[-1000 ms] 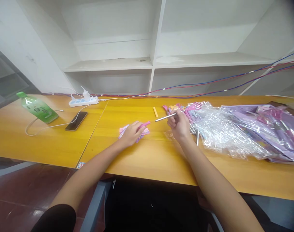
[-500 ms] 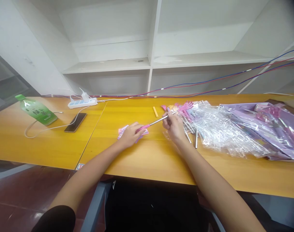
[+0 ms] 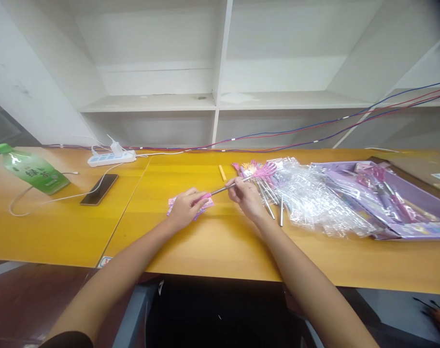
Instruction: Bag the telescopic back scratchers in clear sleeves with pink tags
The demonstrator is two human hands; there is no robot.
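I am closing my left hand around a pink grip and pinching a rod between the thumb and fingers of my right hand. The two parts are meeting end to end between my hands (how deep the rod is sitting, I am unable to tell), over the counter and left of the heap of other rods. Papers are lying under my left hand. To be doing this well, I am judging, I should be keeping rod and grip in one straight line, holding the grip firmly and pressing along the rod, since a sideways push could be bending it. Compared with a second ago, the rod is now touching the grip instead of pointing at it from apart, my hands are working closer together, and the bottle is sitting nearer the view's left edge
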